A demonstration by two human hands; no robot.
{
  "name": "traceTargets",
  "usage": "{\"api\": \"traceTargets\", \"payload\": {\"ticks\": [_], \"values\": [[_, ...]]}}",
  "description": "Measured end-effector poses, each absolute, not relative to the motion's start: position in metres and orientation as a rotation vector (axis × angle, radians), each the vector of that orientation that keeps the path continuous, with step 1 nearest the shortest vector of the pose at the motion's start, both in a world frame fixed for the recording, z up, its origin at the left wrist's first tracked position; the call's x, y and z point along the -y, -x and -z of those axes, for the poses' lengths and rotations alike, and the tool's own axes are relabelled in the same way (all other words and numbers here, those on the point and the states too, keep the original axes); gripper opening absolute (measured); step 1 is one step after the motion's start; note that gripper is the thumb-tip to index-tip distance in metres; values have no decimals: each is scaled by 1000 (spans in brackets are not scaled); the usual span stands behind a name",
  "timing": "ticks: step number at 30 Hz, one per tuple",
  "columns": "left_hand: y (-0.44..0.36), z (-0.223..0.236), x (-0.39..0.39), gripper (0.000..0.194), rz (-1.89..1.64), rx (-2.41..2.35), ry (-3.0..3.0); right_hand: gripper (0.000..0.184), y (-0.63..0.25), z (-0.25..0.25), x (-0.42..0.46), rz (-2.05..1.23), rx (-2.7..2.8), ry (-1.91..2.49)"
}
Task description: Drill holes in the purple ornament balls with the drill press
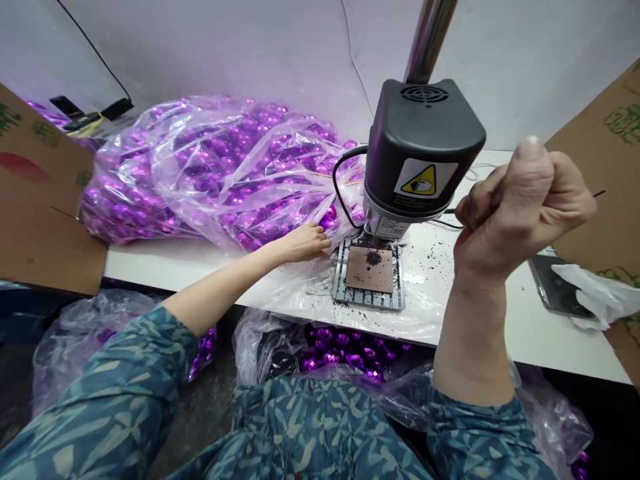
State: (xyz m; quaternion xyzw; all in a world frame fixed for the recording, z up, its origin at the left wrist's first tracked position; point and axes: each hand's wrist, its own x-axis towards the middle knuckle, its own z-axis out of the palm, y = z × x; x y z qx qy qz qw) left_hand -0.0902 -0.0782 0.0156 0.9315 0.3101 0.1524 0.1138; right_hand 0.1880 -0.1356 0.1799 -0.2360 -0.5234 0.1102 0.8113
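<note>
My left hand [304, 243] reaches to the mouth of a clear plastic bag [240, 170] full of shiny purple balls. Its fingers are loosely stretched, and a purple ball [329, 215] lies just beyond them; whether they touch it is unclear. To the right of a black bench drill [425, 147], my right hand [525, 207] is closed in a fist, thumb on top. Whatever the fist holds is hidden. Under the drill head, a brown square board [357, 277] with a dark hole rests on a slotted metal base [367, 300], with dark shavings on it.
Cardboard boxes stand at the left [45, 220] and right [595, 160]. A phone [560, 287] lies on the white table [480, 327], partly under crumpled white tissue [605, 293]. Below the table edge, another plastic bag holds faceted purple balls [350, 350]. Shavings litter the tabletop.
</note>
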Motion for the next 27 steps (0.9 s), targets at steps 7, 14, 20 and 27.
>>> {"api": "traceTargets", "payload": {"ticks": [7,14,20,27], "values": [[83,1,53,34,-856,-1432,-2319,52,-187,-179,136,-224,1121,500],[64,16,30,54,-785,-1452,-2151,51,-187,-179,137,-235,1129,492],[62,7,54,54,-1186,-1426,-1966,52,-187,-177,137,-227,1122,478],[51,-10,111,64,-1177,-1058,-1417,51,-187,-177,139,-218,1141,510]]}}
